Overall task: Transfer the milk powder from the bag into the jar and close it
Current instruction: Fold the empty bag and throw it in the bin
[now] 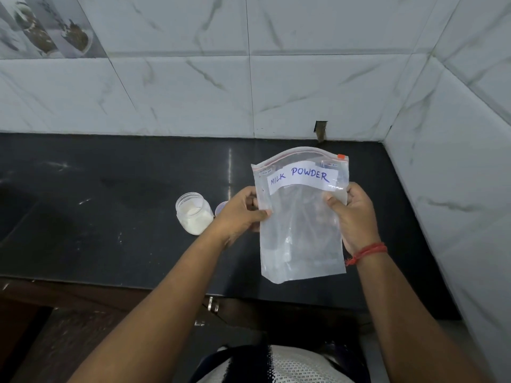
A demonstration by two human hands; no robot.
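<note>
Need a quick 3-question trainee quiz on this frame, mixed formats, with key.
1. True or false: the jar on the counter has its lid on.
2. The bag is held by: A) left hand only B) right hand only C) both hands
3. Fill in: the bag's label reads "____ POWDER".

Key:
1. False; the jar stands open with white powder inside.
2. C; each hand pinches one side edge, holding the bag upright above the counter.
3. MILK
</note>
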